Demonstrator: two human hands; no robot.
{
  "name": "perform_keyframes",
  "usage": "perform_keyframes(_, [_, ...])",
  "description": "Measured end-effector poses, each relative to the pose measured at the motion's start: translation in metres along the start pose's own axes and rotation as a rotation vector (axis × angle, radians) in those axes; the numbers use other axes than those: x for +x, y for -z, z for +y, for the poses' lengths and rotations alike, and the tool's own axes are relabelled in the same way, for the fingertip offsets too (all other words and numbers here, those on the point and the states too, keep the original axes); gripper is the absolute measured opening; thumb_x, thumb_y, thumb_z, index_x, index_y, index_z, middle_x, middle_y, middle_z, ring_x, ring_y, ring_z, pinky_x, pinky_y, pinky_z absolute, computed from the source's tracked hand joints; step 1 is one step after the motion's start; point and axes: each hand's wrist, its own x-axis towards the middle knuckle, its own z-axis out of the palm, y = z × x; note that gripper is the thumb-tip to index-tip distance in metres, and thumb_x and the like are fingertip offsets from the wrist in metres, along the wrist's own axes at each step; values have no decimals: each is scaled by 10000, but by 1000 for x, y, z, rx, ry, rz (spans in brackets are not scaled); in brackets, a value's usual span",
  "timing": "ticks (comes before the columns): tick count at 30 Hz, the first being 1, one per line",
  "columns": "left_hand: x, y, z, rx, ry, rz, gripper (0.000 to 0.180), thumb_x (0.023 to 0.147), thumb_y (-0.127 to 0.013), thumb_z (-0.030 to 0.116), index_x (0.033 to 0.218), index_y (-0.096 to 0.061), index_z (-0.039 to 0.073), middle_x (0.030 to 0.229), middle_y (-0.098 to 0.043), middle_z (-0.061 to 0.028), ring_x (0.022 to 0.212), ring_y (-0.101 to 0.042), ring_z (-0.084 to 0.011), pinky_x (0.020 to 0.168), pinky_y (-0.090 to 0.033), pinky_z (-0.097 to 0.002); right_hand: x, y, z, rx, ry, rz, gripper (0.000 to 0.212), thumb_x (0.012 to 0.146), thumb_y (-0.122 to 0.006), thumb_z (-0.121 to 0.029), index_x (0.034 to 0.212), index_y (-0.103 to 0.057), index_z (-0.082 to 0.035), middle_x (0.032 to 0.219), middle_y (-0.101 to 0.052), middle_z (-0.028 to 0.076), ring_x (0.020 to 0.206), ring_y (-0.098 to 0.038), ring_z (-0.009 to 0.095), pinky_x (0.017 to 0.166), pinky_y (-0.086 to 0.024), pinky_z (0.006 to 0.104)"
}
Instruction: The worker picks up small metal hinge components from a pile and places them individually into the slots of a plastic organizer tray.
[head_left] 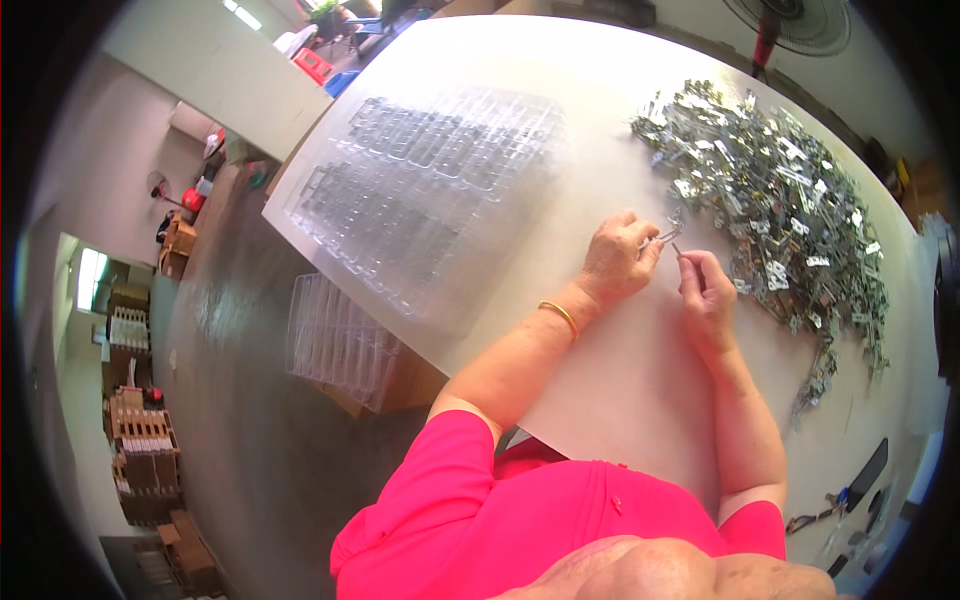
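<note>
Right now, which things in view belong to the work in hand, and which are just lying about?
In the work:
small metal piece, left hand
thin piece, right hand
metal-parts pile
clear trays, probably

Apparently lying about:
fan
cardboard boxes
long black object

We see a small, silvery metal piece (672, 236) pinched in our left hand (620, 256), its narrow, angular outline jutting out toward the right. A thin, dark sliver (676, 249) pokes up from our right hand (706, 292), its tip just beside the metal piece; whether they touch, we cannot tell.
</note>
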Motion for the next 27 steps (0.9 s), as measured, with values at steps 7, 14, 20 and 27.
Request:
perform_keyframes(7, [-1, -3, -6, 59, 22, -22, 181, 840, -690, 153, 974, -694, 33, 782, -628, -110, 777, -607, -294, 767, -463, -412, 3, -5, 5, 37, 6, 5, 65, 976, -625, -113, 979, -646, -51, 661, -550, -25, 596, -505, 53, 558, -428, 232])
perform_keyframes(14, [2, -2, -14, 149, 24, 37, 202, 849, -684, 164, 1017, -668, 52, 874, -665, -112, 866, -619, -298, 829, -438, -427, 4, 0, 3, 54, -39, -33, 71, 985, -596, -85, 999, -649, -41, 736, -573, -30, 657, -516, 48, 602, -434, 207])
perform_keyframes(20, [-1, 3, -2, 270, 90, -2, 177, 856, -683, 169, 980, -669, 43, 914, -682, -122, 886, -623, -309, 835, -434, -437, 5, -2, 7, 77, -20, 1, 73, 980, -618, -117, 984, -650, -52, 688, -570, -31, 606, -511, 43, 556, -423, 217])
perform_keyframes(27, [12, 88, 75, 214, -9, 123, 119, 857, -698, 79, 963, -688, 27, 887, -684, -141, 831, -633, -318, 784, -471, -416, 9, 0, 7, 333, -138, 23, 97, 986, -611, -137, 967, -657, -53, 739, -597, -42, 621, -531, 39, 542, -422, 206])
